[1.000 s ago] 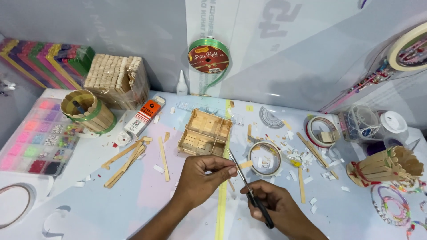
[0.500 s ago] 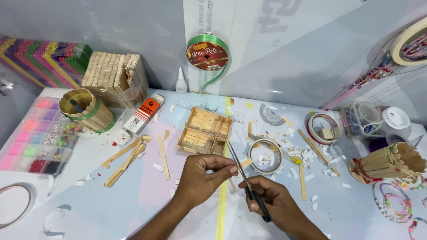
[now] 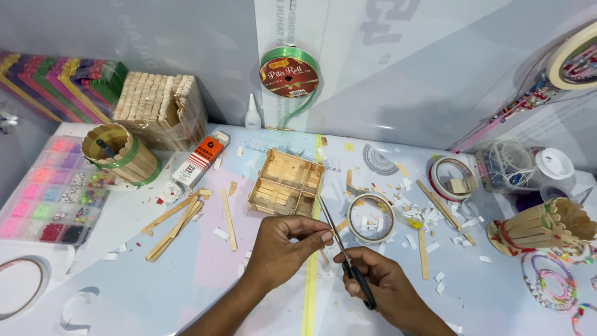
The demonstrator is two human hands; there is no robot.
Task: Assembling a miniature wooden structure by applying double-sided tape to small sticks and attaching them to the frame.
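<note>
My right hand (image 3: 382,287) grips black-handled scissors (image 3: 341,249), their blades pointing up toward a small wooden stick tray (image 3: 286,183). My left hand (image 3: 283,247) is closed, thumb and fingers pinched together right at the scissor blades; whatever small piece it pinches is hidden. Both hands hover over the pale table near a yellow strip (image 3: 310,292). Just right of the blades lies a roll of clear tape (image 3: 370,218).
Loose wooden sticks (image 3: 177,221) lie left of my hands, white scraps (image 3: 429,236) to the right. A stick-built cup (image 3: 121,154), a stick block (image 3: 158,109), a glue box (image 3: 200,160), a bead organiser (image 3: 50,199), a green ribbon spool (image 3: 289,74) and a stick holder (image 3: 541,227) ring the table.
Both hands and the scissors have stayed at nearly the same spot; the view has shifted slightly.
</note>
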